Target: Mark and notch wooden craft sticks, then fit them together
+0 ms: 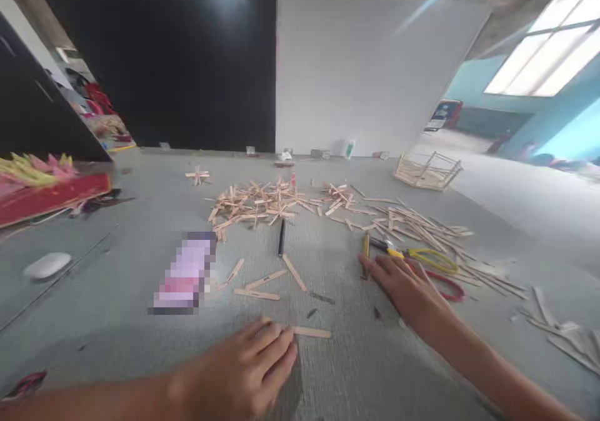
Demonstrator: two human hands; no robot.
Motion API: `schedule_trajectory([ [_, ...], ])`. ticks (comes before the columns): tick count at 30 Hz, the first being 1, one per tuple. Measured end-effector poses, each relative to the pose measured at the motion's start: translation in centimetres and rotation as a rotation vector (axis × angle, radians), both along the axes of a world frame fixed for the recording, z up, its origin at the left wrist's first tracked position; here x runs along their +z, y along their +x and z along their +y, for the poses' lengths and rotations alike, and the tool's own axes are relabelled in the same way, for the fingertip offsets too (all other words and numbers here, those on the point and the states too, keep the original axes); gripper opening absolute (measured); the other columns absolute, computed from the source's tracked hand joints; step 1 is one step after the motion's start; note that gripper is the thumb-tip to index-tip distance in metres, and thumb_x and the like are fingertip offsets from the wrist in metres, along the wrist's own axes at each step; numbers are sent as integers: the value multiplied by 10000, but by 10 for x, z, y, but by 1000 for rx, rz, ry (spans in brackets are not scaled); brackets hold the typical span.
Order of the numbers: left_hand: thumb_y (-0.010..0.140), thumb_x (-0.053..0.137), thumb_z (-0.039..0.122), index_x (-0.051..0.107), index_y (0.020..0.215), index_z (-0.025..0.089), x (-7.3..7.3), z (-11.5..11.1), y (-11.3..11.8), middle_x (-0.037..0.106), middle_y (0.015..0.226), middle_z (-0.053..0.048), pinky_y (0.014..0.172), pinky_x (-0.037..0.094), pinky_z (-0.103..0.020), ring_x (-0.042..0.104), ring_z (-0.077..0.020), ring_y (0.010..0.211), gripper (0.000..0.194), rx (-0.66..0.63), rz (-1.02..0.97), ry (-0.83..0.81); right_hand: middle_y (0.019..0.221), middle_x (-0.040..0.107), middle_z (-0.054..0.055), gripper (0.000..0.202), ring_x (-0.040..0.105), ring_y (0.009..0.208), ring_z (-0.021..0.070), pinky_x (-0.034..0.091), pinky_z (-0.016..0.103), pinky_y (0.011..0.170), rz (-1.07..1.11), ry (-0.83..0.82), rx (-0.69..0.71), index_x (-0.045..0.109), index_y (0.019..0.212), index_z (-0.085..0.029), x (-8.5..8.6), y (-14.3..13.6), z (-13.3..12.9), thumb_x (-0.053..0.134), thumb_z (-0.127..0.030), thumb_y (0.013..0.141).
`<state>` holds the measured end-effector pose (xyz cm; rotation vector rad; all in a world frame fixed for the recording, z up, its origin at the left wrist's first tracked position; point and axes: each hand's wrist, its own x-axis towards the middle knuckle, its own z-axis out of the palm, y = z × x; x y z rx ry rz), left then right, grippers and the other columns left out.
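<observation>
**Left hand [248, 366] at a flat wooden stick [313, 333]; right hand [404, 282] at a slim yellow tool [366, 245]**

I find the flat wooden stick lying on the grey table [117, 346], its left end covered by the left hand's fingertips. Those fingers lie together, slightly bent; from my feed I cannot tell whether they grip or merely press. The right hand reaches forward, palm down, fingertips at the near part of the slim yellow tool. I cannot tell whether it is gripped.

Just beyond the left hand I record loose sticks [257, 294] and a dark rod [282, 238]. A pixelated rectangular object [185, 274] lies left of these. Beside the right hand sit a yellow loop handle [434, 259] and a red loop handle [454, 296].

Further out I note a heap of wooden pieces [255, 202], thin strips [417, 224] to its right, and a stick-built frame [429, 172] near the far right edge.
</observation>
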<state>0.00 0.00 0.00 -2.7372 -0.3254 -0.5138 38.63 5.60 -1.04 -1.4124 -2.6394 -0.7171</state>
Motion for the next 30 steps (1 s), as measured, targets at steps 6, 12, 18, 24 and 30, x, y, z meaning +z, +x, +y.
schedule_trajectory([
  [6, 1010, 533, 230, 717, 1182, 64, 5, 1, 6, 743, 1190, -143, 949, 551, -403, 677, -265, 1066, 301, -52, -31, 6, 1155, 698, 206, 642, 672, 1056, 346, 563, 498, 841, 21, 32, 20, 511, 1443, -63, 14, -19, -3, 371, 97, 838],
  [12, 1026, 493, 233, 715, 1170, 57, 2, 1, 4, 738, 1185, -161, 935, 575, -407, 687, -273, 1059, 318, -47, -26, -29, 1218, 676, 154, 437, 657, 1066, 258, 587, 370, 853, 16, -75, 222, 615, 1304, -110, 37, -75, 26, 479, 51, 922],
  [18, 1006, 498, 183, 711, 1160, 47, -2, 1, 5, 729, 1190, -181, 923, 589, -421, 691, -284, 1060, 295, -36, -38, -44, 1250, 656, 92, 338, 678, 1026, 227, 599, 412, 844, 3, -204, 304, 600, 1331, -181, 31, -131, 93, 649, -268, 1008],
  [24, 993, 508, 182, 711, 1130, 53, -1, 2, 5, 744, 1157, -180, 904, 601, -411, 703, -285, 1036, 277, 6, -58, -13, 1305, 635, 102, 364, 667, 1077, 250, 581, 462, 894, 102, -345, 271, 615, 1311, -183, 16, -156, 121, 662, -367, 1001],
  [30, 1003, 530, 253, 696, 1166, 38, -1, 0, 7, 739, 1171, -187, 910, 580, -423, 691, -314, 1083, 317, 112, -55, -47, 1173, 678, 81, 295, 688, 952, 209, 597, 402, 813, 475, -415, 100, 637, 1236, -169, 39, -133, 85, 647, -359, 1011],
])
